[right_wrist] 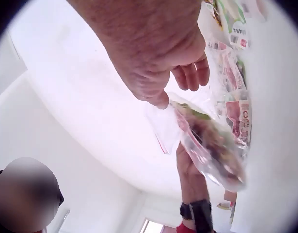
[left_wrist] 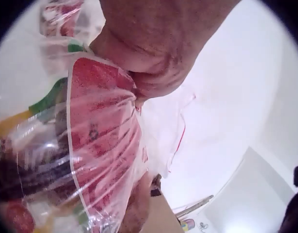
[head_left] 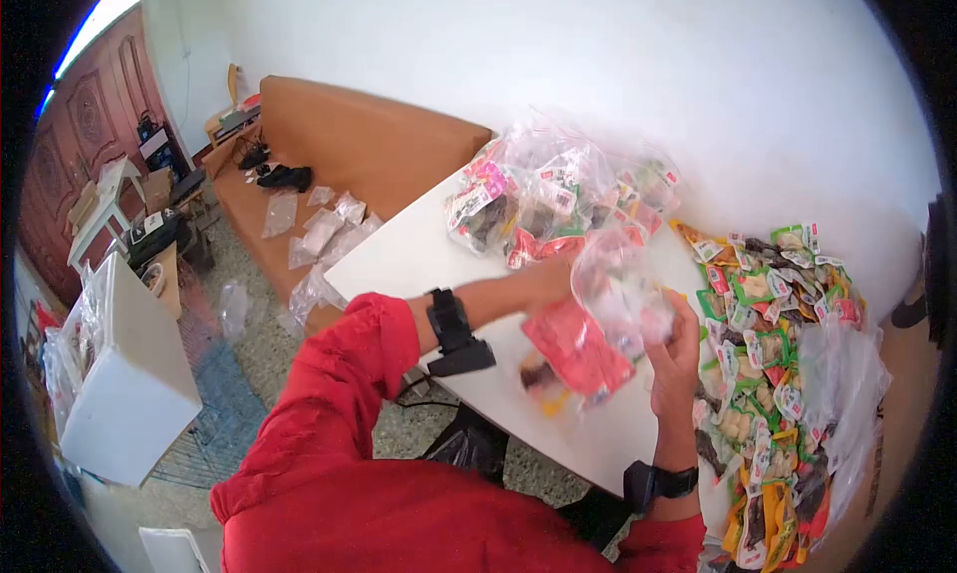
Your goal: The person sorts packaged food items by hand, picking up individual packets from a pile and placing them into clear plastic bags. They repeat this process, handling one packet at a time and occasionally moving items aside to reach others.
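A clear zip bag (head_left: 613, 284) holds a red-labelled food packet (head_left: 578, 349) and other packets, tilted in the air over the white table (head_left: 478, 354). My left hand (left_wrist: 149, 58) grips gathered plastic beside the red label; in the head view the zip bag hides this hand. Behind the bag, the left hand (right_wrist: 187, 162) also shows in the right wrist view. My right hand (right_wrist: 153, 58) pinches the plastic near the bag's upper part, its thumb low and its other fingers loosely curled. The bag's loose mouth carries a thin red zip line.
Filled clear bags (head_left: 558, 189) stand in a heap at the table's back. Many loose food packets (head_left: 758, 374) cover its right side, with empty clear plastic bags (head_left: 847, 383) beside them. A brown sofa (head_left: 369, 124) with small clear packets stands left; a white box (head_left: 130, 374) is farther left.
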A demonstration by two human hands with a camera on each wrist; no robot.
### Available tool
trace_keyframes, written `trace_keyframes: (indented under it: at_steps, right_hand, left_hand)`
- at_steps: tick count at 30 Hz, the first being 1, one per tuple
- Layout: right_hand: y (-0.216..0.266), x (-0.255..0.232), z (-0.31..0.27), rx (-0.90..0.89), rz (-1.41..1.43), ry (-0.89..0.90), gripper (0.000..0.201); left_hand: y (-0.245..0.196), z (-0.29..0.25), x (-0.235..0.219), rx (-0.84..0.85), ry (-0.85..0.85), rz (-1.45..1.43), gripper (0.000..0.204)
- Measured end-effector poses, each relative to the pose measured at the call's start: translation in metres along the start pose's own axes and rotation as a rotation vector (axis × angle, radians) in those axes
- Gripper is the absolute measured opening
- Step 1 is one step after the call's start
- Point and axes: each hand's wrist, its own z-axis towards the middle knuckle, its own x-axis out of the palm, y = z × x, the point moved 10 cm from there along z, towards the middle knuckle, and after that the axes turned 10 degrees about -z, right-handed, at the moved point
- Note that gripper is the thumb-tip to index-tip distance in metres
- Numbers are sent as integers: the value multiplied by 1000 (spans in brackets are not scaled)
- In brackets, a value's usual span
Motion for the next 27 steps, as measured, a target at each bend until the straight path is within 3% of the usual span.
trace_keyframes:
  at_steps: [3, 4, 7, 8, 9, 11, 12, 14, 15, 17, 18, 20, 21, 22, 24, 27]
  right_hand:
    - [-20, -5, -5, 45, -95, 54, 57]
    - [-25, -8, -7, 50, -90, 48, 57]
    - [-47, -3, -15, 197, -63, 126, 43]
    - [-51, -4, -14, 204, -59, 117, 43]
    - [-56, -1, -14, 229, -79, 150, 43]
    - [-62, 2, -14, 236, -128, 176, 43]
    - [-66, 0, -14, 246, -127, 166, 43]
    - [-75, 4, -16, 276, -339, 266, 41]
    - [-77, 5, -15, 279, -394, 283, 41]
    - [-84, 8, -14, 314, -428, 318, 40]
    - [-89, 11, -15, 336, -460, 366, 40]
    - [-98, 9, -15, 418, -450, 377, 38]
    - [-95, 10, -13, 387, -496, 385, 36]
    - [-94, 12, -11, 355, -539, 393, 34]
    - [-99, 13, -12, 345, -556, 410, 32]
    - [-96, 15, -12, 283, -580, 411, 28]
  left_hand:
    - [-42, 45, -96, 71, -149, -56, 22]
    - [-54, 32, -138, 90, -194, -76, 21]
    - [-96, 130, -228, 146, -322, -138, 21]
    - [-95, 137, -231, 163, -365, -159, 21]
    - [-128, 146, -250, 379, -477, 378, 18]
    - [-128, 179, -265, 538, -396, 449, 19]
    - [-116, 193, -271, 531, -385, 442, 19]
    - [-62, 224, -295, 261, -430, 207, 38]
    - [-41, 235, -298, 254, -420, 197, 38]
    - [6, 250, -307, 22, -533, 973, 65]
    - [27, 258, -304, 16, -523, 963, 65]
    - [83, 252, -325, -330, -691, 811, 81]
    - [100, 255, -321, -343, -578, 700, 78]
    - [107, 254, -323, -354, -574, 701, 78]
    - [126, 263, -316, -440, -357, 832, 76]
    - [104, 253, -321, -406, -422, 949, 72]
